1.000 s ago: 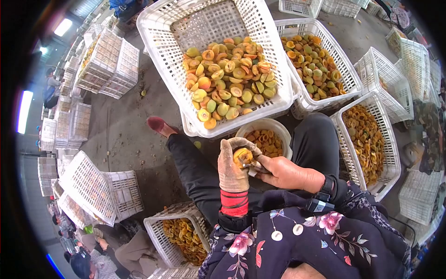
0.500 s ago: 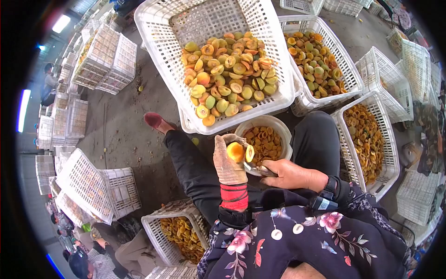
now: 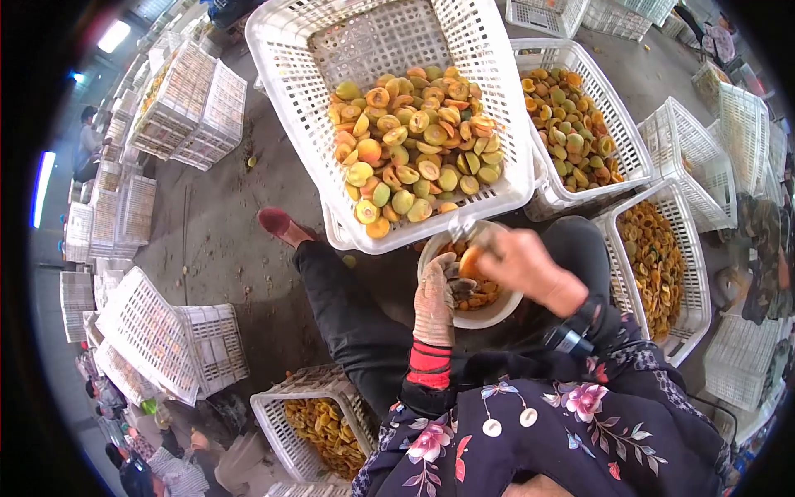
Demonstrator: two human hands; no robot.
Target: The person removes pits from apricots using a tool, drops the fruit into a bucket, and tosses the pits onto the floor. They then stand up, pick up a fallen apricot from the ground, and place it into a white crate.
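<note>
My left hand (image 3: 436, 300), in a soiled pale glove with a red wrist wrap, is over the left side of a white bucket (image 3: 499, 316). Its dark fingertips are apart, with nothing plainly gripped. From the right, my bare right hand (image 3: 528, 267), smeared by motion, reaches above the bucket. An orange apricot (image 3: 472, 263) shows at its fingertips, close to the left hand's fingers. A blurred shiny metal tool (image 3: 465, 226) sticks out of the same hand; its exact shape is hidden. Pitted apricot halves (image 3: 476, 298) lie in the bucket below.
In front, a tilted white crate (image 3: 277, 79) holds cut apricots (image 3: 414, 141). Another crate (image 3: 638, 153) of apricots stands to its right, near a crate (image 3: 700, 306) of darker halves. A further filled crate (image 3: 269, 406) sits at lower left. Stacked crates and people are around.
The apricot pieces held up in my left hand are gone from there, and that hand has dropped lower over the bucket. My right hand has swung up and forward, an apricot now at its fingertips.
</note>
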